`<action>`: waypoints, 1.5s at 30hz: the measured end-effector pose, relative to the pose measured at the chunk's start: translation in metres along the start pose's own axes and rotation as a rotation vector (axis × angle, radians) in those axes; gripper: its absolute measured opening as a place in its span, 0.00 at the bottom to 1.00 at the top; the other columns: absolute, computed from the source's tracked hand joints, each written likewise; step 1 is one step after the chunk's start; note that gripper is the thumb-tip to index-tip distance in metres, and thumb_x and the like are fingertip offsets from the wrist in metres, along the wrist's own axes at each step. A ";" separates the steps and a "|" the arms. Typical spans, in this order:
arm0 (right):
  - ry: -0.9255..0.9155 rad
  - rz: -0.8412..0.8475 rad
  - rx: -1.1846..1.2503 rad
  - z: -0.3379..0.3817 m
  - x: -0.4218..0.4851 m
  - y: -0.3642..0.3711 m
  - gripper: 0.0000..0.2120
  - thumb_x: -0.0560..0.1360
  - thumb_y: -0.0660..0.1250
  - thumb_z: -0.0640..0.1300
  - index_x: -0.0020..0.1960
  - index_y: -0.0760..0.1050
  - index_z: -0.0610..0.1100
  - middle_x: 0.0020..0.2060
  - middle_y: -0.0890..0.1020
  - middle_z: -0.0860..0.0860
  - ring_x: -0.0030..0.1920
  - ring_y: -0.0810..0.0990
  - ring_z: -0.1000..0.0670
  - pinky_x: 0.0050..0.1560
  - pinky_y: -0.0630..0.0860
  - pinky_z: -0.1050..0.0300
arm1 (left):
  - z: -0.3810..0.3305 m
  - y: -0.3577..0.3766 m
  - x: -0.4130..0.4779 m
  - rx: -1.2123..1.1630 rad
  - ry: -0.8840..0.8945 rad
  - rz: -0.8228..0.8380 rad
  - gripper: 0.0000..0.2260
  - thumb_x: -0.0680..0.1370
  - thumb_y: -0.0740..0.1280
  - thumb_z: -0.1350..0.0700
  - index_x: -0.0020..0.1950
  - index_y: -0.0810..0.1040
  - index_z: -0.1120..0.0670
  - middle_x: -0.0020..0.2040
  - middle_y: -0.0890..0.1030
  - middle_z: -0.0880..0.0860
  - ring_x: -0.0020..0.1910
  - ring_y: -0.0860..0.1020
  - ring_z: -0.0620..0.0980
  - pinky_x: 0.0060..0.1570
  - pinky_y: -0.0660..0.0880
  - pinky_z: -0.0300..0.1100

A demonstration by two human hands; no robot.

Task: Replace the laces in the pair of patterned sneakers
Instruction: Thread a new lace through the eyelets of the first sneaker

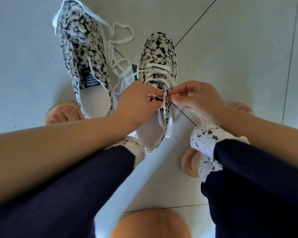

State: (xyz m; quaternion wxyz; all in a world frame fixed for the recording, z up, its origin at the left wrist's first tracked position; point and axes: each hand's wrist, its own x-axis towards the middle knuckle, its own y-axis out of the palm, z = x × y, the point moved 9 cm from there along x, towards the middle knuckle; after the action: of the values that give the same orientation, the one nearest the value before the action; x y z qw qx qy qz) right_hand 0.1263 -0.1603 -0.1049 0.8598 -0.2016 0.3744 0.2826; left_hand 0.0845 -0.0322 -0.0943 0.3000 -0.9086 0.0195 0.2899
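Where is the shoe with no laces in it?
The unlaced sneaker lies on the floor at upper left in the head view, with the loose lace between it and the sneaker being laced.

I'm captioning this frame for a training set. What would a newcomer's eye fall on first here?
The left hand and right hand meet mid-frame over the half-laced sneaker, both pinching its white lace near the upper eyelets. Next comes the unlaced sneaker to the left on the tiled floor, with a loose lace tangled between the two shoes.
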 end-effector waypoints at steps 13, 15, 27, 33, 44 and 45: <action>0.205 0.026 0.305 -0.019 -0.001 0.010 0.06 0.68 0.70 0.30 0.39 0.78 0.40 0.32 0.82 0.48 0.33 0.79 0.53 0.39 0.75 0.64 | -0.003 0.000 -0.003 -0.039 0.009 -0.018 0.09 0.73 0.67 0.54 0.50 0.83 0.44 0.28 0.66 0.45 0.29 0.64 0.43 0.30 0.59 0.33; 0.198 0.041 0.268 -0.019 -0.001 0.009 0.06 0.69 0.70 0.31 0.39 0.78 0.42 0.32 0.83 0.48 0.34 0.80 0.53 0.36 0.75 0.66 | -0.003 0.000 -0.003 -0.027 0.010 -0.024 0.08 0.73 0.66 0.53 0.49 0.83 0.45 0.29 0.66 0.44 0.30 0.64 0.42 0.31 0.59 0.33; -0.387 0.037 -0.638 0.041 -0.018 0.020 0.15 0.71 0.69 0.53 0.56 0.74 0.55 0.39 0.72 0.59 0.38 0.72 0.60 0.40 0.68 0.71 | -0.010 -0.020 -0.011 -0.082 0.051 -0.151 0.06 0.75 0.64 0.59 0.43 0.79 0.58 0.37 0.75 0.49 0.36 0.73 0.45 0.38 0.72 0.33; -0.405 0.069 -0.709 0.040 -0.016 0.024 0.09 0.72 0.68 0.51 0.51 0.72 0.53 0.37 0.71 0.56 0.35 0.68 0.60 0.39 0.66 0.69 | -0.003 -0.057 -0.009 -0.828 -0.142 -0.181 0.05 0.78 0.59 0.64 0.44 0.71 0.55 0.44 0.80 0.52 0.46 0.82 0.49 0.51 0.79 0.47; -0.349 0.278 -0.370 0.087 -0.020 0.006 0.04 0.75 0.64 0.42 0.41 0.74 0.45 0.28 0.73 0.54 0.28 0.72 0.59 0.36 0.74 0.68 | 0.007 -0.059 0.001 -0.879 -0.293 -0.128 0.07 0.79 0.56 0.64 0.42 0.70 0.55 0.31 0.71 0.51 0.24 0.63 0.42 0.24 0.66 0.34; -0.334 0.328 -0.431 0.088 -0.020 0.008 0.01 0.74 0.66 0.42 0.44 0.76 0.45 0.28 0.71 0.54 0.27 0.69 0.60 0.33 0.72 0.70 | 0.009 -0.059 0.002 -0.849 -0.288 -0.135 0.08 0.79 0.56 0.64 0.42 0.69 0.55 0.31 0.71 0.51 0.23 0.63 0.41 0.25 0.66 0.34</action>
State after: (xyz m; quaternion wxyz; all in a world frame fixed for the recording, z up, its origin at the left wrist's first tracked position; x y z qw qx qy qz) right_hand 0.1569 -0.1121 -0.0341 0.7897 -0.2669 0.1869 0.5198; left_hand 0.0937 0.0213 -0.0694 -0.0816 -0.9008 -0.2023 0.3756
